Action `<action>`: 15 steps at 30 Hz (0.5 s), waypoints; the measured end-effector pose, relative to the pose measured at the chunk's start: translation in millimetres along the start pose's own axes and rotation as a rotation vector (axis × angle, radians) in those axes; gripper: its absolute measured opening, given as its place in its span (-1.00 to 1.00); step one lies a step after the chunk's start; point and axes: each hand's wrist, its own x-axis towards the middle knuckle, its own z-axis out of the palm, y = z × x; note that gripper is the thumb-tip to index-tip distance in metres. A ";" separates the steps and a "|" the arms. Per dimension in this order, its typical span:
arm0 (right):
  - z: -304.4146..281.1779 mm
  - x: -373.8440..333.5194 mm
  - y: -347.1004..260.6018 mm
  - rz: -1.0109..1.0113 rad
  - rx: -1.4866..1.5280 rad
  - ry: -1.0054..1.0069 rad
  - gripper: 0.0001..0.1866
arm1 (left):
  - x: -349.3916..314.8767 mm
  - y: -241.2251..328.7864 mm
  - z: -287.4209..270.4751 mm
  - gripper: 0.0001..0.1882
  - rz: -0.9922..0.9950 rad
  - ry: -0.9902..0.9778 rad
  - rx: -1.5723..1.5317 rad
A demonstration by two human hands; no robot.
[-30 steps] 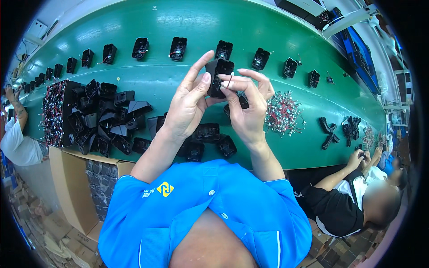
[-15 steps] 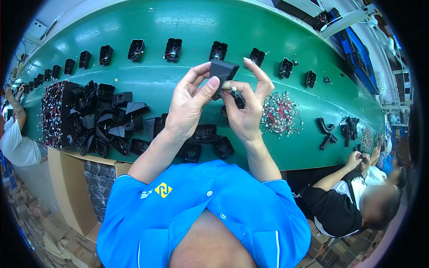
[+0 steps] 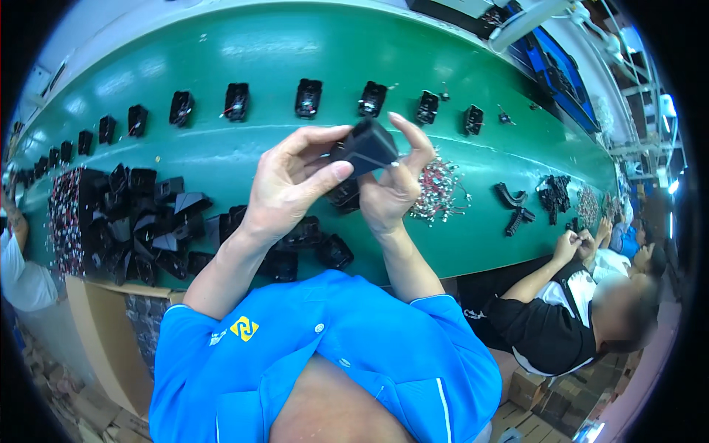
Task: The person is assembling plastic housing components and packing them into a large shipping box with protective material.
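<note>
Over the bench, my left hand [image 3: 289,181] grips a black plastic housing [image 3: 369,148], thumb across its near face and fingers behind its left side. My right hand [image 3: 391,188] closes on the housing's lower right side, with one finger raised apart from it; some of its fingertips are hidden behind the part. More open black housings [image 3: 334,252] lie on the bench beneath my forearms. Just right of my right hand spreads a pile of small parts with red wires [image 3: 441,190].
Open black housings [image 3: 237,102] line the green bench [image 3: 288,52]. A heap of housings [image 3: 144,221] lies left, beside a box [image 3: 68,214] of wired parts. Curved black pieces [image 3: 517,210] lie right. Co-workers sit at both sides, one in a black-and-white shirt [image 3: 550,317]. A cardboard box [image 3: 103,340] stands below.
The housing has turned between my hands, showing more of its upper and right faces. My right hand has shifted lower against it. The whole view has swung, moving the bench items leftward.
</note>
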 end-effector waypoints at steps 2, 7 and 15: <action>-13.0 6.8 -2.2 0.005 -0.037 -0.110 -0.70 | 8.4 -2.0 8.4 -0.53 -0.038 -0.031 0.004; -35.3 6.0 25.6 -0.027 -0.259 -0.125 -0.72 | 23.9 -24.7 26.7 -0.57 -0.035 0.017 -0.037; -252.4 79.7 235.2 0.125 -1.113 -0.427 -0.70 | 63.1 -33.7 -6.9 -0.63 0.219 -0.288 0.958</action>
